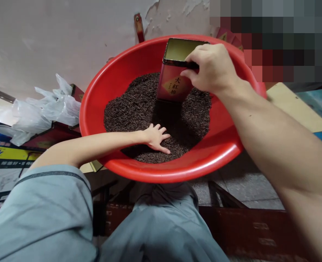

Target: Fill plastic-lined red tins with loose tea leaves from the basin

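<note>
A big red plastic basin (122, 65) holds a mound of dark loose tea leaves (139, 105). My right hand (211, 67) grips the rim of an open red tea tin (173, 82) with a gold interior, standing tilted on the leaves at the far side. My left hand (156, 137) lies flat on the leaves near the basin's front edge, fingers spread, holding nothing.
Crumpled clear plastic bags (43, 111) lie on a red box to the left of the basin. A pale wall rises behind. Printed cartons (2, 153) sit at the far left, a beige board (294, 107) at right. My knees in grey-blue trousers (48, 214) are below.
</note>
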